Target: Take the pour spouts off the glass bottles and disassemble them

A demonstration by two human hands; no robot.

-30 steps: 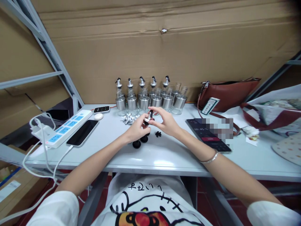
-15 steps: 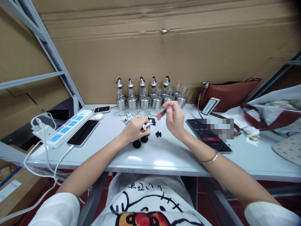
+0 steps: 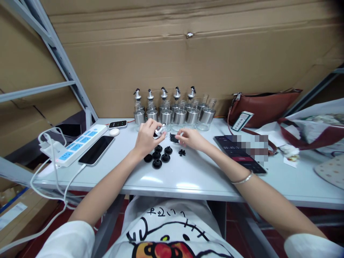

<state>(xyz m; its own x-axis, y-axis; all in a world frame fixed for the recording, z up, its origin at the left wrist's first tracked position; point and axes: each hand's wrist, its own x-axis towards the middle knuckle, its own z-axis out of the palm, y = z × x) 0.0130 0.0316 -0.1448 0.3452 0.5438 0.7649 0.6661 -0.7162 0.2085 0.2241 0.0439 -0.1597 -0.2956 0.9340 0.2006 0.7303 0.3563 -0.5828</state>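
Observation:
My left hand [image 3: 148, 135] is raised over the table, its fingers closed around a silver pour spout [image 3: 160, 129] that they partly cover. My right hand [image 3: 191, 139] is low at a small pile of thin black flip caps [image 3: 174, 138], thumb and forefinger curved and slightly apart; whether a cap touches the fingertips is unclear. Between my forearms lie several round black stoppers [image 3: 157, 163], with a cluster of tiny black pieces [image 3: 182, 152] to their right. Behind my hands stand glass bottles with steel sleeves [image 3: 180, 116], several carrying silver pour spouts with black caps [image 3: 164, 92].
On the left are a white power strip [image 3: 83, 143], a phone [image 3: 97, 150], a small device [image 3: 118, 124] and a round white object [image 3: 114, 132]. On the right lie a larger phone [image 3: 239, 157] and a brown bag [image 3: 264, 109]. Cardboard [image 3: 120, 64] rises behind.
My hands were together at the spout, then separated. The left has moved back and left with it, uncovering the stoppers. My right hand lifted away rightward, then lowered to the black caps.

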